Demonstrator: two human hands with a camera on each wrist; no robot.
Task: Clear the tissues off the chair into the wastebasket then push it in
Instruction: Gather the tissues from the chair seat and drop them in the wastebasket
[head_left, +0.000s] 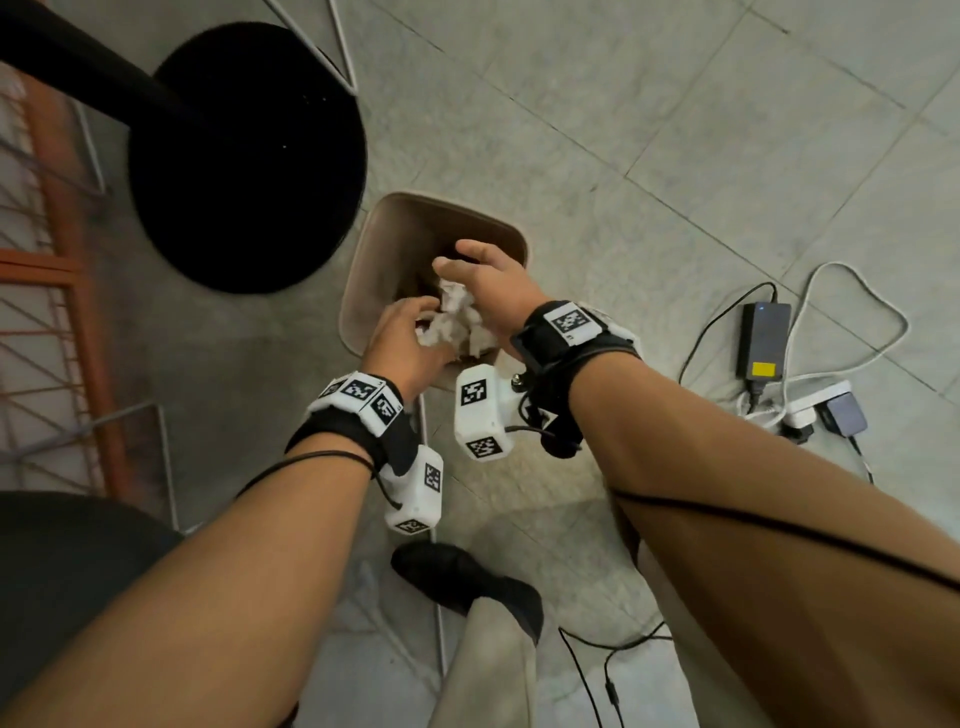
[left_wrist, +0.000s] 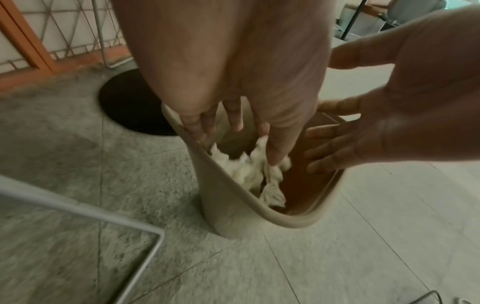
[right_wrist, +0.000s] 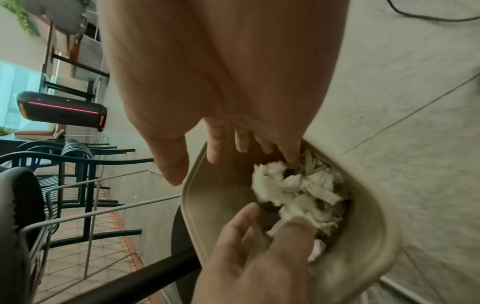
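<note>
One wastebasket (head_left: 363, 244) on tiled floor (head_left: 675, 156), upright. Crumpled tissues (head_left: 457, 317), white, clumped; count not discernible; within basket mouth. Two hands above opening, tissues between. Left hand (head_left: 410, 338): fingers extended, relaxed, thumb touching tissues. Right hand (head_left: 493, 286): fingers spread straight, gripping nothing. One round black base (head_left: 244, 156) just beside basket. One power adapter (head_left: 763, 340) and cables near, right side. One shoe (head_left: 457, 577) below.
</note>
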